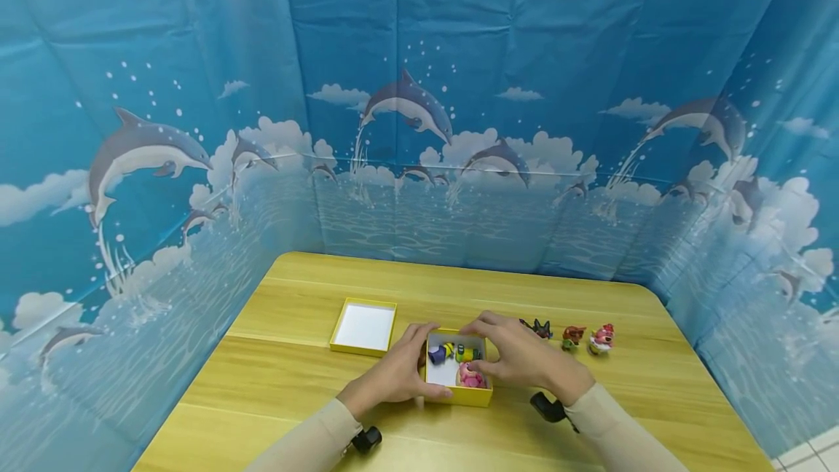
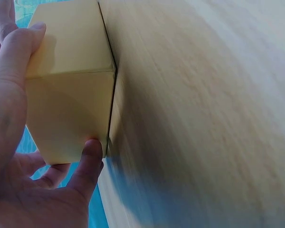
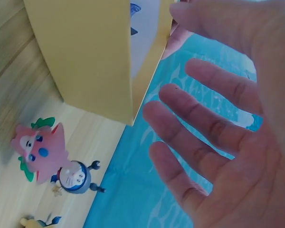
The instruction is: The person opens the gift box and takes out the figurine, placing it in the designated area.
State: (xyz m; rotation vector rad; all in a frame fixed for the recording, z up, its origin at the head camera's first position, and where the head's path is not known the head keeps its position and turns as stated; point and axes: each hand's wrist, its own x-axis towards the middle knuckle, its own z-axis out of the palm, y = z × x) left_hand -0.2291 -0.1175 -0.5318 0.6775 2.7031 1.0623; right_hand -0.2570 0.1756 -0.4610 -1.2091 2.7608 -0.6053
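A yellow open-topped box [image 1: 459, 397] with a white inside stands on the table between both hands. In it are a purple-and-yellow figurine [image 1: 440, 353], a green-and-yellow figurine [image 1: 467, 354] and a pink figurine [image 1: 470, 377]. My left hand [image 1: 400, 370] grips the box, its thumb on the near wall and its fingers at the left side; the left wrist view shows fingertips against the box wall [image 2: 71, 114]. Over the right side of the box hovers my right hand [image 1: 521, 355], thumb by the pink figurine. Its fingers [image 3: 194, 114] are spread apart and hold nothing.
A yellow box lid [image 1: 363, 325], white inside, lies left of the box. Right of the hands stand a dark figurine [image 1: 541, 328], a brown-and-green one [image 1: 573, 338] and a red-and-pink one [image 1: 601, 339]. A dolphin-printed curtain [image 1: 459, 224] surrounds the wooden table [image 1: 262, 384].
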